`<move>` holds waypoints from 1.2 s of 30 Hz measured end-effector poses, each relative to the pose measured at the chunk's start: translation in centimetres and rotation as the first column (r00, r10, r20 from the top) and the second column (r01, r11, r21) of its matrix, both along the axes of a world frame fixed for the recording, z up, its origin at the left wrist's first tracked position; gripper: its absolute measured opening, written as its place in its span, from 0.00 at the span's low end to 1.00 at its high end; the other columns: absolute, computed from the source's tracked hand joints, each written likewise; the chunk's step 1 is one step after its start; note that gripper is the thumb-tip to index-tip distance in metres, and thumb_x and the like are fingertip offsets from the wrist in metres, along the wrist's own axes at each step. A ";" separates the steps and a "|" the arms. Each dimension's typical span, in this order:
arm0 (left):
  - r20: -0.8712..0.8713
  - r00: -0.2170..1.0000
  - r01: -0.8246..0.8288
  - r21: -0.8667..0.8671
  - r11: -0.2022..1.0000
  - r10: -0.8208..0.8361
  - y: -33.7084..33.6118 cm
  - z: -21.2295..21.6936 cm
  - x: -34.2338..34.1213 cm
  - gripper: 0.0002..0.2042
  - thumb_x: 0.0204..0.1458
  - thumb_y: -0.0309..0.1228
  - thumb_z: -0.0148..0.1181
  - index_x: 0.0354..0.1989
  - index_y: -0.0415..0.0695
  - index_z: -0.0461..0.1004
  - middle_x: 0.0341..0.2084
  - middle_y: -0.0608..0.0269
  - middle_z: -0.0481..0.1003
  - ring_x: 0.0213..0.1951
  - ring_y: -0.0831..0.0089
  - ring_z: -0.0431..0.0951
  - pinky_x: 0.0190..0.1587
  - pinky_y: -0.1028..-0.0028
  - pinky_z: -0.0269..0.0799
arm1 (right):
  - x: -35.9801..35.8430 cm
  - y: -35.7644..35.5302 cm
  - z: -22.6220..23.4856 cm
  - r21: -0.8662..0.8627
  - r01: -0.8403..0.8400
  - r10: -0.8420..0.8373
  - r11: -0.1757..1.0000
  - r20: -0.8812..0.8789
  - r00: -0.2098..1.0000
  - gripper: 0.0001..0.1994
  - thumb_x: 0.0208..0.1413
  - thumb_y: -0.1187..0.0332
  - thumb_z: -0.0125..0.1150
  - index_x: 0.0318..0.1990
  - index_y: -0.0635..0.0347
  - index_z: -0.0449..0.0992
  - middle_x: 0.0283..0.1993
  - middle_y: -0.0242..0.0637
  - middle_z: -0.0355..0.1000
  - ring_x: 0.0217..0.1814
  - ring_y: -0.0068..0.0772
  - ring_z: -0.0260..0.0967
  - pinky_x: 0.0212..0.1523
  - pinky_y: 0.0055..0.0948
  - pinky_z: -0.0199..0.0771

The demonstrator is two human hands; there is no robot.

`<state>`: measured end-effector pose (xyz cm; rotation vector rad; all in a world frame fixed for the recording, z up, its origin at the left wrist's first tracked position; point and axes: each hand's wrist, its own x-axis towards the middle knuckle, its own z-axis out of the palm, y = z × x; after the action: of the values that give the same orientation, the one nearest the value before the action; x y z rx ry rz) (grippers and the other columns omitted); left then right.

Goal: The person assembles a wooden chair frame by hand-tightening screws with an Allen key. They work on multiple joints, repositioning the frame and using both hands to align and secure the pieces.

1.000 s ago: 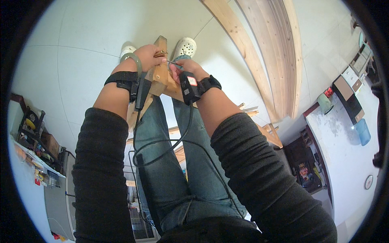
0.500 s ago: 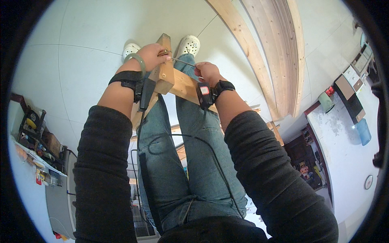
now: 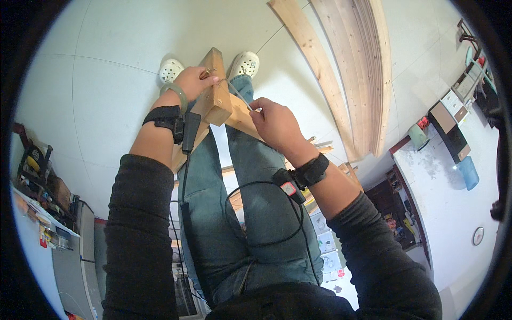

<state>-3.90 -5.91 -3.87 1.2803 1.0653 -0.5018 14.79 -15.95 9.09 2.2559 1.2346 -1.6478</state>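
My left hand is closed in a pinch at the side of a short wooden block. By its fingertips is a small brass-coloured fastener, partly hidden by the fingers. My right hand is closed on one end of a thin metal hex key. The key's bent tip meets the block's upper face close to my left fingertips. Beneath the block, angled wooden beams join it and spread toward my legs. The joint's underside is hidden.
Long wooden boards lie stacked on the pale tiled floor to the right. A black cable loops over my thighs from the wrist devices. My white clogs stand beyond the block. Farther right is a white counter with a green cup.
My right hand has swung nearer and to the right, turning the hex key from almost level to a steep slant. My left hand stays at the block.
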 end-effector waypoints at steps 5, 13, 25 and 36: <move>-0.043 0.986 -0.157 0.052 0.986 0.159 -0.9 0.0 -1.8 0.19 0.52 0.45 0.52 0.41 0.42 0.75 0.30 0.57 0.76 0.33 0.70 0.74 0.39 0.71 0.67 | -0.9 1.0 -0.2 -0.084 0.057 -0.065 0.995 -0.092 0.994 0.11 0.49 0.67 0.53 0.38 0.63 0.73 0.27 0.43 0.73 0.30 0.40 0.72 0.35 0.32 0.70; -0.037 0.946 -0.320 0.029 0.947 0.321 -1.8 3.7 -2.1 0.19 0.55 0.46 0.47 0.42 0.43 0.75 0.24 0.64 0.72 0.29 0.76 0.70 0.36 0.76 0.65 | 2.9 -2.2 -8.7 0.015 -0.185 0.184 0.983 0.058 0.981 0.08 0.46 0.64 0.55 0.33 0.54 0.76 0.33 0.44 0.73 0.37 0.46 0.71 0.39 0.39 0.70; -0.184 0.805 -0.556 0.097 0.826 0.564 -3.8 4.8 -2.6 0.17 0.53 0.43 0.50 0.39 0.41 0.75 0.25 0.62 0.74 0.29 0.72 0.72 0.36 0.74 0.66 | -6.0 7.5 -14.3 0.036 0.462 -0.427 0.886 -0.319 0.846 0.14 0.52 0.58 0.51 0.34 0.59 0.76 0.31 0.40 0.75 0.32 0.39 0.72 0.35 0.31 0.69; -0.286 0.756 -0.584 0.111 0.804 0.589 -4.7 4.9 -3.7 0.16 0.54 0.42 0.49 0.40 0.44 0.75 0.24 0.68 0.72 0.27 0.78 0.69 0.34 0.78 0.64 | 0.3 1.4 -5.7 -0.134 0.152 -0.169 0.979 -0.125 0.978 0.22 0.56 0.51 0.42 0.29 0.58 0.79 0.28 0.47 0.74 0.35 0.47 0.71 0.40 0.37 0.68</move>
<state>-7.60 -10.59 1.00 0.8157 1.6622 -0.2051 15.08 -14.51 3.37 2.2541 0.9657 -1.9058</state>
